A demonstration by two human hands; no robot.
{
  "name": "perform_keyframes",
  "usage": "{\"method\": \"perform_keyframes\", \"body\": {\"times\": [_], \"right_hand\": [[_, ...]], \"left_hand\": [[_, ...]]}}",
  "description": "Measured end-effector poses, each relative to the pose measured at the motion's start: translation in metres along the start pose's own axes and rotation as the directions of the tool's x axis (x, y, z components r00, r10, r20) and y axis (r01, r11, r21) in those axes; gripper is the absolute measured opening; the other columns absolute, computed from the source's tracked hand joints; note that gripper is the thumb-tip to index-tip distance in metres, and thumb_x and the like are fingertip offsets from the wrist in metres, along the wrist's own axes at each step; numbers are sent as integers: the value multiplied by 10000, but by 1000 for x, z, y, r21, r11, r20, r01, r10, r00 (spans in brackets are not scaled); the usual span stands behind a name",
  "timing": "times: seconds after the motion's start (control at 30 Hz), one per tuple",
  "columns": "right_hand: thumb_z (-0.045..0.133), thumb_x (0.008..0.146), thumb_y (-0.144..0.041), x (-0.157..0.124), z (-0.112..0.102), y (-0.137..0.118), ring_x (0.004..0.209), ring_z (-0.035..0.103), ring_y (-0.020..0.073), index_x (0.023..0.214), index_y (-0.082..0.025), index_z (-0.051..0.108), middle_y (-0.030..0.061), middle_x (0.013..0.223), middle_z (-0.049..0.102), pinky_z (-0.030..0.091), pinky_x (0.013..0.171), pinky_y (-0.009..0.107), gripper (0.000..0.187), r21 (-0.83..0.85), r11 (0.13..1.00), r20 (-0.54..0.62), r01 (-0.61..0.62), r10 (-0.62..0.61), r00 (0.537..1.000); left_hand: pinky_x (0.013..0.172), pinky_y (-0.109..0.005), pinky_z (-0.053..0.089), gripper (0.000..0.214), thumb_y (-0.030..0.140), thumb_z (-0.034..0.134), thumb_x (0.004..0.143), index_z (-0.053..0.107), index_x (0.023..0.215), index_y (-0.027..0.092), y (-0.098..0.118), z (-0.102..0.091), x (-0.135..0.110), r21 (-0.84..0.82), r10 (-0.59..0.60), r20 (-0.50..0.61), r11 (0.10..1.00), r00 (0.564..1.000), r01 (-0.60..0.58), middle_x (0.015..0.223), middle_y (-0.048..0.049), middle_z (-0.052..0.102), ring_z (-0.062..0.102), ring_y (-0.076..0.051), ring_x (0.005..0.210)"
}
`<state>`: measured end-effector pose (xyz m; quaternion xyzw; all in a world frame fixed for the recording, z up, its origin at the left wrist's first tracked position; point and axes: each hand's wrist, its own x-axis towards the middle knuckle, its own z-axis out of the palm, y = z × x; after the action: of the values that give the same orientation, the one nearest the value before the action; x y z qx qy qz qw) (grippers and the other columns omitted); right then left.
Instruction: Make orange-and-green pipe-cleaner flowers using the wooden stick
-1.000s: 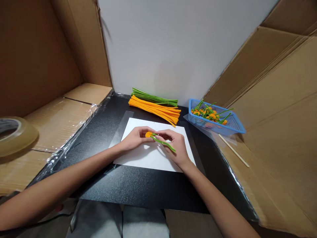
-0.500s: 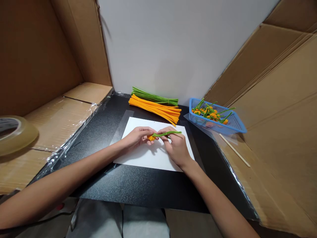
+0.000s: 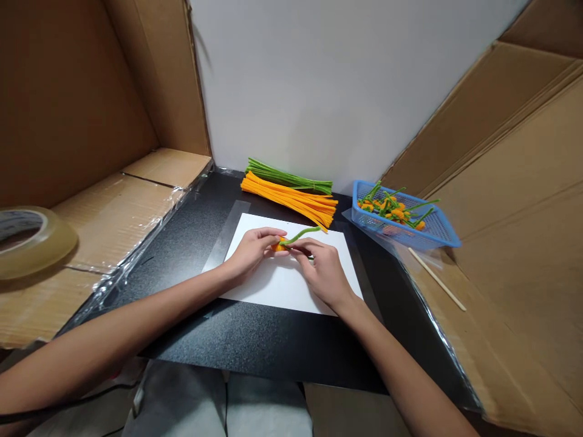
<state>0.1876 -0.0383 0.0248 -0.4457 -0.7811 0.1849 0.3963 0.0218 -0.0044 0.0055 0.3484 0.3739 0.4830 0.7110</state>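
Observation:
My left hand [image 3: 255, 252] pinches a small orange pipe-cleaner coil [image 3: 279, 247] between its fingertips, above a sheet of white paper [image 3: 282, 291]. A green pipe-cleaner stem [image 3: 300, 235] runs from that coil in a bent arc. My right hand [image 3: 321, 273] grips the stem close to the coil, and its fingers nearly meet my left hand. Part of the coil is hidden by my fingers. Behind the paper lie a bundle of orange pipe cleaners [image 3: 291, 203] and a bundle of green pipe cleaners [image 3: 289, 179].
The paper lies on a black mat [image 3: 255, 340]. A blue plastic basket [image 3: 405, 238] at right holds several finished orange-and-green pipe-cleaner flowers. A wooden stick [image 3: 437, 282] lies beyond it. A tape roll [image 3: 57, 243] rests on cardboard at left, and cardboard walls flank the mat.
The green stem has swung from pointing lower right, through level, to arcing up over the coil. My right hand has moved closer to my left hand. The view has shifted slightly.

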Motion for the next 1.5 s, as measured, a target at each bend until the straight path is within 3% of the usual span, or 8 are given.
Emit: {"method": "perform_keyframes", "body": {"times": [0.23, 0.37, 0.5, 0.77, 0.97, 1.13, 1.3, 1.5], "right_hand": [[501, 900, -90, 1, -1, 1, 844, 662, 191, 896, -192, 665, 59, 902, 708, 513, 779, 313, 193, -10, 1000, 37, 2, -2, 999], [471, 883, -67, 0, -2, 4, 879, 650, 198, 938, -185, 640, 66, 931, 693, 501, 799, 315, 214, -10, 1000, -13, -19, 19, 1000], [446, 901, -77, 0, -4, 4, 875, 634, 213, 899, -179, 625, 80, 909, 676, 485, 797, 327, 205, -109, 994, -76, -14, 5, 997], [535, 903, -140, -2, 0, 1, 767, 654, 188, 905, -200, 663, 54, 877, 719, 493, 722, 294, 142, -193, 980, -86, 51, -69, 994], [603, 822, -162, -6, 6, 3, 634, 683, 181, 832, -201, 655, 26, 747, 732, 494, 615, 268, 66, -214, 970, -219, -112, 64, 974], [613, 829, -190, -5, 8, -2, 650, 704, 187, 771, -194, 677, 33, 749, 749, 539, 650, 288, 87, -119, 982, -245, -144, 112, 963], [617, 837, -173, -3, 7, -7, 772, 724, 198, 858, -201, 758, 47, 875, 777, 571, 715, 306, 145, 14, 989, -194, -146, 146, 970], [621, 830, -183, -4, 6, -6, 723, 725, 203, 831, -209, 780, 39, 829, 780, 591, 713, 331, 161, 178, 945, -170, -273, 303, 938]], "left_hand": [[717, -308, 577, 218, 132, 694, 729, 620, 934, 124, -1, 0, 0, 23, 56, -4, 998, 998, -56, 767, -61, 722, 683, -152, 688], [679, -237, 529, 209, 240, 735, 751, 678, 918, 127, 3, -7, 3, 239, 110, 171, 959, 979, -150, 860, -69, 724, 666, -144, 762], [682, -253, 530, 300, 294, 786, 717, 723, 957, 125, 7, -10, 3, 344, 29, 304, 929, 952, -138, 914, -82, 729, 666, -166, 803], [698, -267, 536, 293, 299, 837, 660, 734, 881, 137, 3, -10, 2, 292, 101, 208, 943, 973, -160, 824, -52, 734, 665, -143, 720], [712, -291, 563, 281, 309, 814, 684, 735, 880, 124, 2, -2, -5, 386, 125, 225, 899, 966, -206, 863, -74, 736, 681, -167, 752], [719, -295, 569, 253, 310, 776, 722, 715, 874, 117, -3, 0, -9, 417, 215, 148, 872, 965, -258, 871, -78, 729, 690, -176, 756], [697, -281, 559, 232, 308, 755, 754, 686, 869, 119, -7, -3, -10, 472, 322, 49, 827, 946, -306, 849, -80, 726, 698, -184, 768], [711, -286, 574, 230, 314, 748, 774, 667, 891, 134, -8, -1, -15, 469, 351, 95, 810, 931, -353, 934, -88, 720, 694, -190, 839]]}}
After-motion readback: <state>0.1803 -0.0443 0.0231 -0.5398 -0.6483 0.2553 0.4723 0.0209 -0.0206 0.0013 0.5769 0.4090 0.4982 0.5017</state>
